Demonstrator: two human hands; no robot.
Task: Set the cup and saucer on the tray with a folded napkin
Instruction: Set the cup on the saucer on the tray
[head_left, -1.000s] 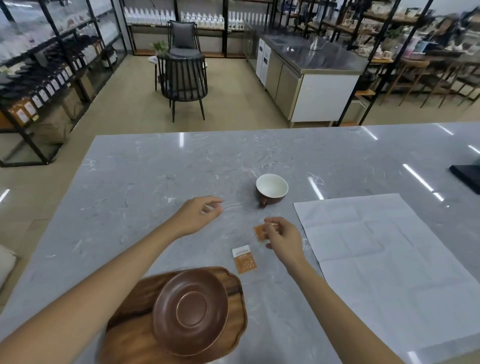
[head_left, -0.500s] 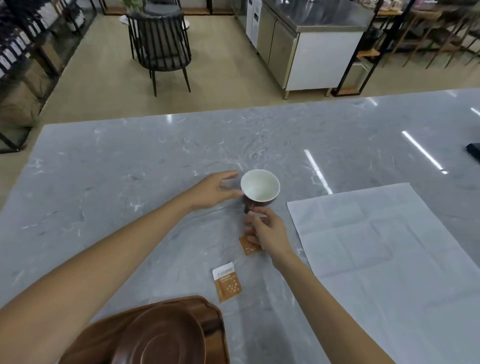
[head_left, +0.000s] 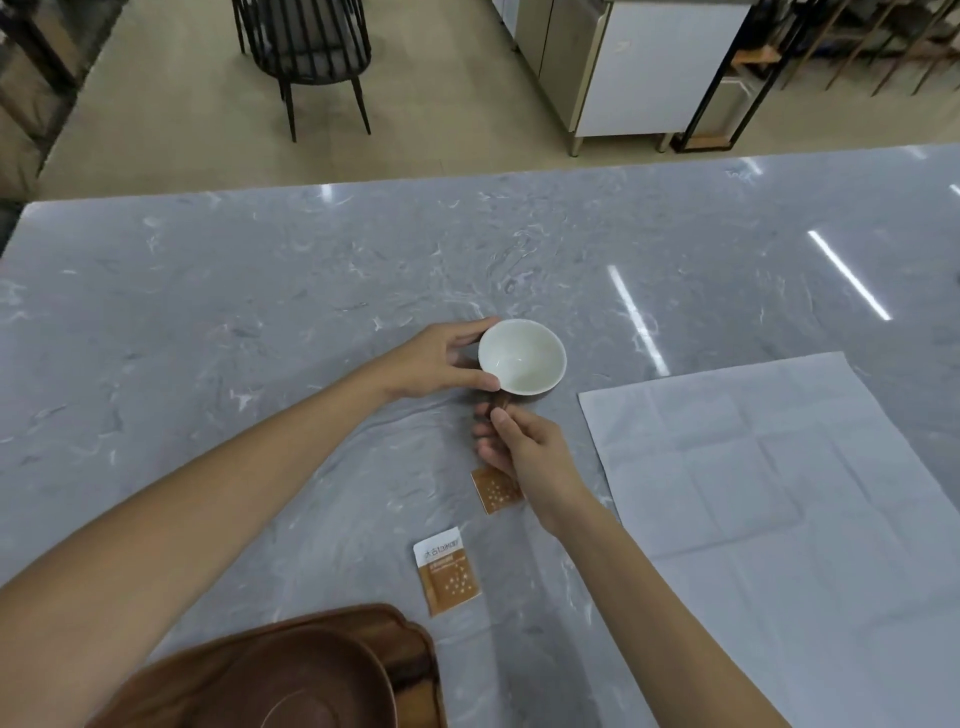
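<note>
A brown cup (head_left: 522, 356) with a white inside stands on the grey marble table. My left hand (head_left: 441, 361) holds its left side between thumb and fingers. My right hand (head_left: 519, 452) pinches the cup's brown handle from the near side. The brown saucer (head_left: 306, 680) lies on the wooden tray (head_left: 410, 660) at the near edge, partly cut off by the frame. A large white napkin (head_left: 779, 499) lies unfolded and flat to the right.
Two orange sachets lie on the table: one sachet (head_left: 494, 491) partly under my right wrist, another sachet (head_left: 448, 570) closer to the tray. Beyond the table's far edge stand a black chair (head_left: 306, 47) and a steel counter (head_left: 623, 57).
My left hand moved right and took hold of the cup's side. My right hand left the sachet on the table and took the cup's handle. The camera tilted down.
</note>
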